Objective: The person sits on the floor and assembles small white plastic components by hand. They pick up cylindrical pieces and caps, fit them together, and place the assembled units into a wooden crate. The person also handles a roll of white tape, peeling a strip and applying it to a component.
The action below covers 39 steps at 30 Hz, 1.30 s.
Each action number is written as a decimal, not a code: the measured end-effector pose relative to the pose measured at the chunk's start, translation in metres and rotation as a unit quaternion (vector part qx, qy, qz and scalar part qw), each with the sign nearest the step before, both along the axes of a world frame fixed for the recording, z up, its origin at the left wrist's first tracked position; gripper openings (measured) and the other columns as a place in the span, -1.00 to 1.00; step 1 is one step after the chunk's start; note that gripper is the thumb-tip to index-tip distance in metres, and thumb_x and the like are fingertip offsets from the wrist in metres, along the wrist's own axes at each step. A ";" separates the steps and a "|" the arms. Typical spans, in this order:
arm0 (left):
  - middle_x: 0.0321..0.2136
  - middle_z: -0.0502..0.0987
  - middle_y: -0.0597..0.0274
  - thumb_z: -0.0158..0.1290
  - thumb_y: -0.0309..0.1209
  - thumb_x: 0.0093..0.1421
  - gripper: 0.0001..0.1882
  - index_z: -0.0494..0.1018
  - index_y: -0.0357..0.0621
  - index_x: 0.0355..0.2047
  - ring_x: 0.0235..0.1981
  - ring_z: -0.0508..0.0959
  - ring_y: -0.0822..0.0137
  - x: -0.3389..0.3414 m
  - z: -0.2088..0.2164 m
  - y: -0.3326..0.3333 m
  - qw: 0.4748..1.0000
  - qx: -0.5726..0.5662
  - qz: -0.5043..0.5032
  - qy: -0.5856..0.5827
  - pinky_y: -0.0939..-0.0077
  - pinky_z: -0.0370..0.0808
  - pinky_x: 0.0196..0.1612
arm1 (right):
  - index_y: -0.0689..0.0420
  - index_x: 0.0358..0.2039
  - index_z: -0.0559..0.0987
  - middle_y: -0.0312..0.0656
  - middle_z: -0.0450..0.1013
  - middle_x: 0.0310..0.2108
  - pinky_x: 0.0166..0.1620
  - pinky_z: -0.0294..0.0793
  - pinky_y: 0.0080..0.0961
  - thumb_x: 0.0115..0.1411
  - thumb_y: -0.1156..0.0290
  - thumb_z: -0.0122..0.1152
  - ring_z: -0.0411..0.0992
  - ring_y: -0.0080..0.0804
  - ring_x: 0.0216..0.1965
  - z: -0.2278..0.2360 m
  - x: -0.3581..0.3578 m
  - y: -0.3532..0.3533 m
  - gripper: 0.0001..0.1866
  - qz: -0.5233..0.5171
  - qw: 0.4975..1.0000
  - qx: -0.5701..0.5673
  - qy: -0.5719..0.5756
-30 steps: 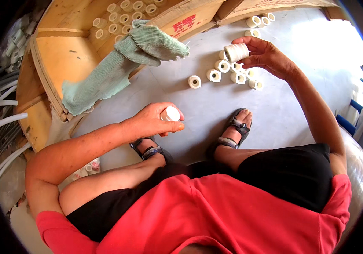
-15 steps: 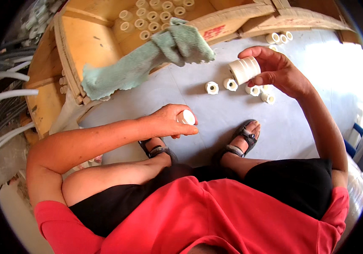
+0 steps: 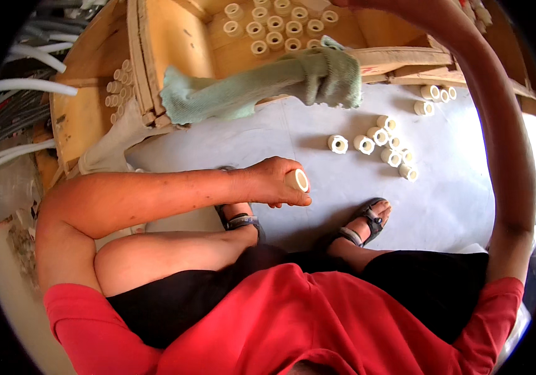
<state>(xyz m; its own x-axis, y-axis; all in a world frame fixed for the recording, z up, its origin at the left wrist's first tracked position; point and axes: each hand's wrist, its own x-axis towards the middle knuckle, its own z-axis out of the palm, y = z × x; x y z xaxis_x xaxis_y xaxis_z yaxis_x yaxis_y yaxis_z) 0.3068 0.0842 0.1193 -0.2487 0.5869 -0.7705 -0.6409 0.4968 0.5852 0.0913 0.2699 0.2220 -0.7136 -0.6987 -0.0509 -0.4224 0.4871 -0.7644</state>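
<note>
My left hand (image 3: 274, 181) is closed around a short white plastic pipe fitting (image 3: 297, 180), its round open end showing past my fingers. It hovers above the floor, in front of my sandalled feet. My right arm reaches far up and forward, and only an edge of my right hand (image 3: 377, 5) shows at the top of the view. Its fingers are mostly cut off, so whatever it holds is hidden. On the floor between my hands stand several white fittings (image 3: 378, 135), with one fitting (image 3: 337, 144) a little apart to the left.
A wooden box (image 3: 174, 53) at the back holds rows of white fittings (image 3: 275, 24). A green cloth (image 3: 249, 84) drapes over its front edge. More fittings (image 3: 430, 92) stand at the far right, and others (image 3: 118, 87) at the left. White tubes (image 3: 34, 86) stick out at the left.
My right hand, which held a ribbed white cylindrical fitting over the floor, has swung up to the top edge. The left hand's fitting has turned, showing its open end. The view has shifted left.
</note>
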 end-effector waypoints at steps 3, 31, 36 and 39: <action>-0.51 0.47 0.37 0.23 -0.20 0.04 -0.65 0.46 -0.13 -0.25 -0.56 0.43 0.54 0.004 -0.002 -0.011 1.000 -0.008 0.007 0.012 0.61 0.44 -0.48 | 0.23 -0.20 0.55 -0.12 0.55 -0.36 -0.18 0.48 -0.52 -0.05 0.37 0.33 0.51 -0.42 -0.32 -0.013 -0.013 -0.040 -0.62 0.063 0.996 0.040 0.044; -0.49 0.53 0.29 0.25 -0.22 0.01 -0.65 0.48 -0.20 -0.30 -0.44 0.48 0.49 0.017 -0.026 -0.066 0.997 0.037 0.066 0.021 0.52 0.44 -0.37 | 0.05 -0.32 0.59 0.02 0.50 -0.23 -0.18 0.46 -0.12 0.05 0.32 0.12 0.49 -0.04 -0.21 -0.183 -0.040 -0.200 -0.80 0.146 0.943 0.274 0.116; -0.48 0.53 0.29 0.24 -0.22 0.02 -0.66 0.48 -0.18 -0.29 -0.44 0.48 0.48 0.012 -0.020 -0.061 0.999 0.019 0.038 0.027 0.51 0.44 -0.35 | 0.09 -0.29 0.59 0.04 0.52 -0.29 -0.15 0.45 -0.15 0.06 0.23 0.09 0.50 -0.06 -0.24 -0.134 -0.055 -0.198 -0.73 0.231 0.927 0.205 0.215; -0.46 0.53 0.32 0.25 -0.20 0.03 -0.65 0.48 -0.17 -0.29 -0.43 0.48 0.49 0.005 -0.024 -0.046 0.999 0.026 0.016 0.019 0.53 0.45 -0.35 | 0.14 -0.27 0.58 0.04 0.52 -0.29 -0.15 0.45 -0.19 0.09 0.15 0.11 0.50 -0.07 -0.27 -0.106 -0.074 -0.171 -0.66 0.253 0.917 0.109 0.289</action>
<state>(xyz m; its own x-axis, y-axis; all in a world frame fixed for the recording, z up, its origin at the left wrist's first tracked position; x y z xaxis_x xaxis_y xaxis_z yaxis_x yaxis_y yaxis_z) 0.3113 0.0383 0.0951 -0.2970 0.6168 -0.7289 -0.6329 0.4445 0.6339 0.0175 0.0985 0.1156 -0.2523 -0.9660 0.0559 -0.9403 0.2311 -0.2500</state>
